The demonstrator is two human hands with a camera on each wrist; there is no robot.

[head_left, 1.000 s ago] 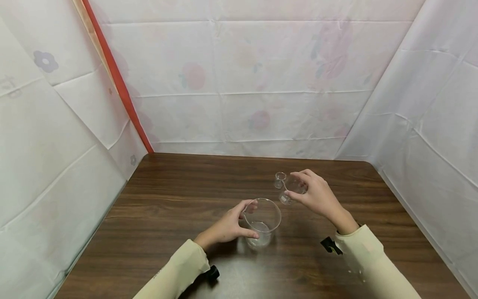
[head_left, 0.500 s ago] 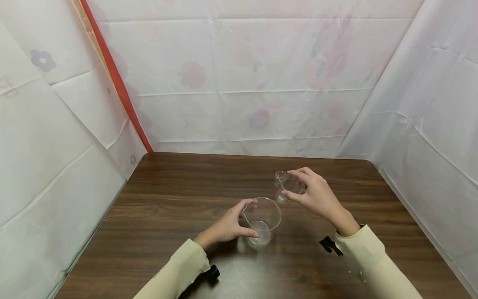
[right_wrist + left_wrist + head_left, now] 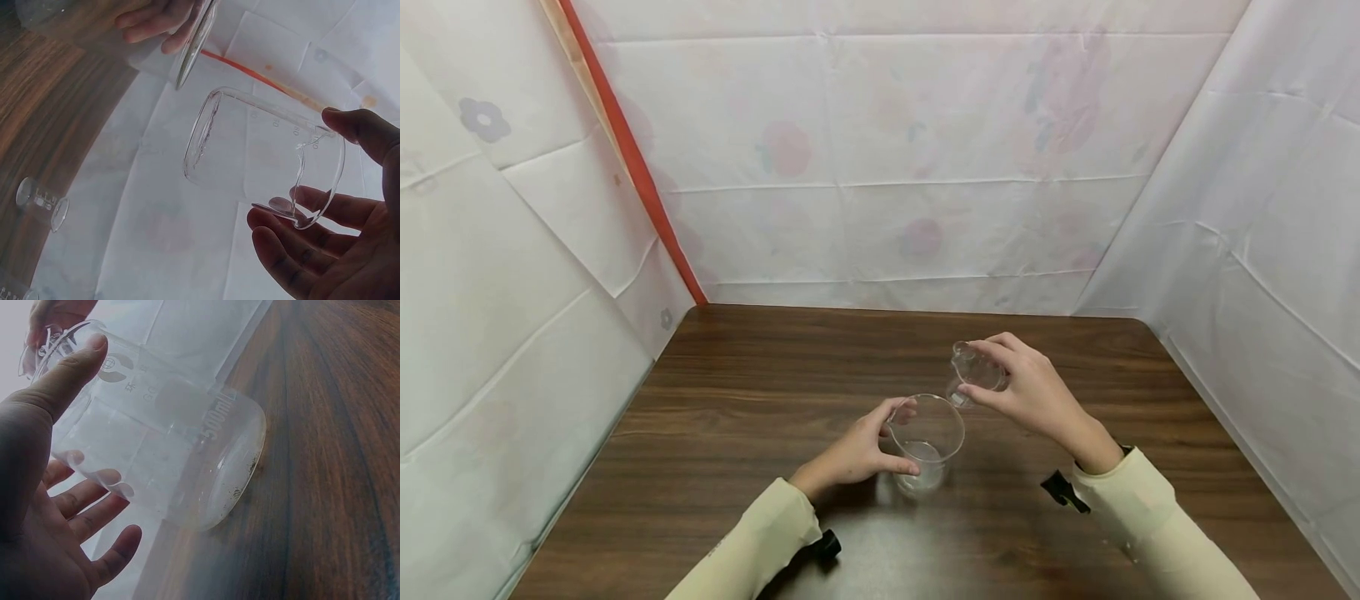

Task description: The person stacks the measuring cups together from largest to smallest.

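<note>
A large clear glass beaker (image 3: 934, 427), marked 500 ml in the left wrist view, stands upright on the wooden table. My left hand (image 3: 863, 450) grips it around the side, thumb in front and fingers behind. A smaller clear beaker (image 3: 256, 156) with graduation marks hangs upright in the air, its base about level with the large beaker's rim. My right hand (image 3: 1032, 382) holds this smaller beaker near its rim between thumb and fingers. In the head view its lower part overlaps the far right of the large rim. A tiny beaker (image 3: 42, 204) stands on the table beyond.
Another small glass vessel (image 3: 15, 292) shows partly at the lower left of the right wrist view. The dark wooden table (image 3: 760, 367) is bordered by white patterned sheets (image 3: 880, 233) at the back and both sides. A red strip (image 3: 632, 158) runs down the left corner.
My right hand has moved slightly left with the smaller beaker, bringing it nearer the large beaker's rim and in front of the tiny beaker. My left hand and the large beaker stay put.
</note>
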